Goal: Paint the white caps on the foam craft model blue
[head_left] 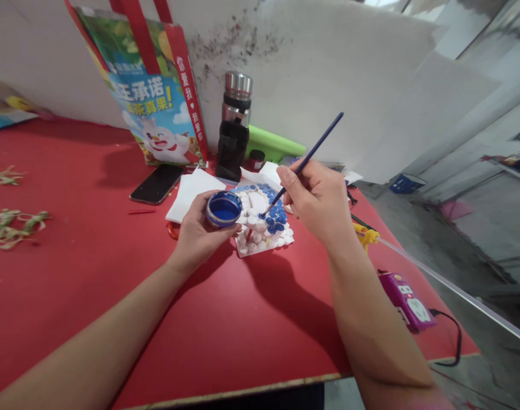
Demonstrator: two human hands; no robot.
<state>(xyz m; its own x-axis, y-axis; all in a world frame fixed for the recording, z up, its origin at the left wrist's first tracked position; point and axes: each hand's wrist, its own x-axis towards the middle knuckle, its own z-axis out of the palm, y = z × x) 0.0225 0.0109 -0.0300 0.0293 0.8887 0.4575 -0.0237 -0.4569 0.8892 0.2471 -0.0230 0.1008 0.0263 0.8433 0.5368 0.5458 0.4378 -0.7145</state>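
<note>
My left hand (195, 230) is wrapped round a small open jar of blue paint (224, 209), held tilted toward me. Between the fingers and thumb of my right hand (313, 196) is a dark blue paintbrush (322, 139), slanting down to the left. Its bristles touch a craft panel (264, 246) covered with rolled white pieces. Toward its back and right side these pieces are blue; those along the front are white. A red strip shows near the panel's front left. The jar hides part of the panel's left edge.
Behind stand a steel bottle (238, 85), a black phone-like object (233, 151) and a printed bag (157, 97). A phone (156, 183) and white paper (192, 191) lie left. At right are a yellow glue gun (366, 234) and a purple power strip (407, 302) with a cord.
</note>
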